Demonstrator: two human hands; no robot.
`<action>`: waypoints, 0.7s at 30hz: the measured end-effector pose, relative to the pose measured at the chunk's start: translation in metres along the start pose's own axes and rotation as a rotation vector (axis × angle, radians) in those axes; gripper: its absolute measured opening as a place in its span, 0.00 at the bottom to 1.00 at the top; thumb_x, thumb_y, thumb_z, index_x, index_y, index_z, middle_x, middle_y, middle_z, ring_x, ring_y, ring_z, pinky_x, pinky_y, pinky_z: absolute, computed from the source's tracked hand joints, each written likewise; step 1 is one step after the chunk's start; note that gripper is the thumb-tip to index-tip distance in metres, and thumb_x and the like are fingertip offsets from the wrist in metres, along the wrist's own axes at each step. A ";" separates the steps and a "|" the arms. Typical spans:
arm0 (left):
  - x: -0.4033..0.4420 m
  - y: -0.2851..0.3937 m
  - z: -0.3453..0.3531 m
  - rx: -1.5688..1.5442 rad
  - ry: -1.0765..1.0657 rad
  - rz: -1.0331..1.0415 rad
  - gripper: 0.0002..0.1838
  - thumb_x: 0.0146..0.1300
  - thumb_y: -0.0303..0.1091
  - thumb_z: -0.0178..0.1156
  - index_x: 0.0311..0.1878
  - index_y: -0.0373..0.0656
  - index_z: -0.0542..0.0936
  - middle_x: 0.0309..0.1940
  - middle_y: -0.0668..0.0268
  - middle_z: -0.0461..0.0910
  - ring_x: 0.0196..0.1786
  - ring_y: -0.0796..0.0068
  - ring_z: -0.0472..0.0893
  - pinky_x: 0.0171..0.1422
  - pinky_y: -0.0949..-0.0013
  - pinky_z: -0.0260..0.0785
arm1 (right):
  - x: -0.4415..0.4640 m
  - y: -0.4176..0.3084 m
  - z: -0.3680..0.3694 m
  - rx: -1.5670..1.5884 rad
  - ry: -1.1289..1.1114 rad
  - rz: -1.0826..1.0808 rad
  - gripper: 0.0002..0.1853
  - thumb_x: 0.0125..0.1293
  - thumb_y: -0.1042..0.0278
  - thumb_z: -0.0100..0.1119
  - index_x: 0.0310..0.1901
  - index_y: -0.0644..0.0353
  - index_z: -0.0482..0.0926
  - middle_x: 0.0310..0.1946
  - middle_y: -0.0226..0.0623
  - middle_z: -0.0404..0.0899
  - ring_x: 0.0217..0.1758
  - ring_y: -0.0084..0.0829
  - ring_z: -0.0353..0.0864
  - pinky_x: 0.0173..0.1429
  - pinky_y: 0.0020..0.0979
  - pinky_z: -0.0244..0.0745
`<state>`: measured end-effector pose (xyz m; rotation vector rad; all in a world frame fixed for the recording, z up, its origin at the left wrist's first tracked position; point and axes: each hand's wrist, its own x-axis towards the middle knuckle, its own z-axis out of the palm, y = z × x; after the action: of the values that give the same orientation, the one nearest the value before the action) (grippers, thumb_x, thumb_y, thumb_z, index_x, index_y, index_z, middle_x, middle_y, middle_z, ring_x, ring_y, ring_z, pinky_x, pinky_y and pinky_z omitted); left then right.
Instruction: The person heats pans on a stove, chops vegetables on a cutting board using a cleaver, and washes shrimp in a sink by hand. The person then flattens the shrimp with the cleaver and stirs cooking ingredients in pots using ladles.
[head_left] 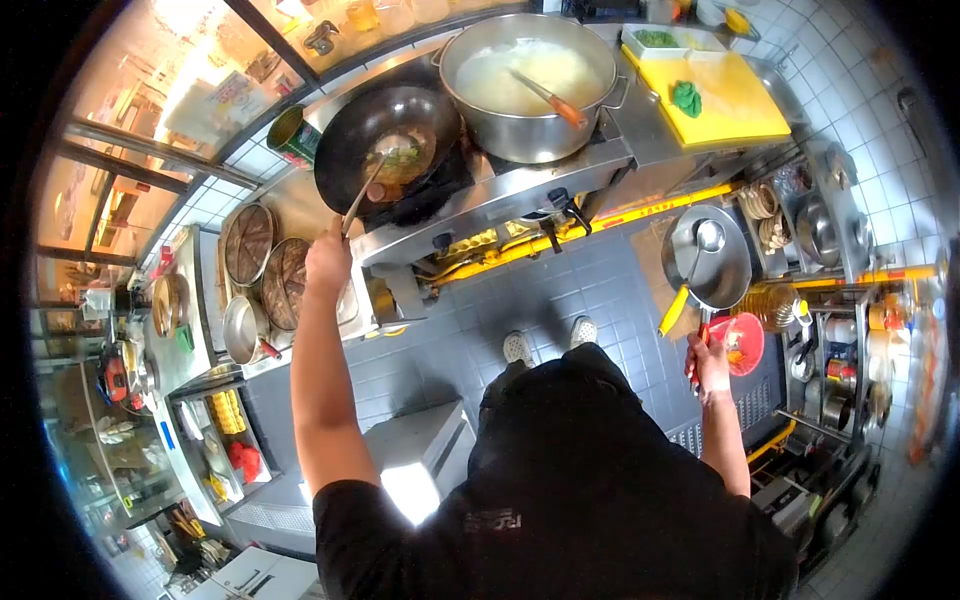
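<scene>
Closed round the handle of a ladle (356, 205), my left hand (328, 262) is at the near edge of a black wok (340, 150). The ladle's bowl end lies in the wok by some green food in a little liquid. On the right, my right hand (709, 366) grips the red handle of a steel pan (733, 262), which is held out over the floor. A spoon with a yellow handle (673, 312) rests in that pan, its handle over the rim. Just beyond my right hand is a red bowl (747, 343) with some food in it.
A large pot (468, 112) of pale liquid with a wooden-handled utensil stands right of the wok. Greens lie on a yellow cutting board (745, 105). Round lids (249, 243) and a small saucepan (243, 330) are at the left. Shelves with bottles line the right.
</scene>
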<state>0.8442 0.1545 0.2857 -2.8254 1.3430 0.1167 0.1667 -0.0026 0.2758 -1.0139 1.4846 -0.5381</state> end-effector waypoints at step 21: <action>0.041 0.005 -0.054 -0.098 0.062 0.165 0.17 0.65 0.29 0.60 0.58 0.41 0.83 0.47 0.44 0.84 0.51 0.43 0.83 0.56 0.52 0.75 | -0.037 0.020 0.020 0.051 0.053 0.004 0.10 0.72 0.61 0.59 0.41 0.58 0.73 0.16 0.26 0.69 0.12 0.21 0.67 0.16 0.24 0.60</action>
<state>0.8699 0.1172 0.3369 -2.8134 1.6266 0.0997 0.1770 0.0429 0.2762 -0.9635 1.5121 -0.6014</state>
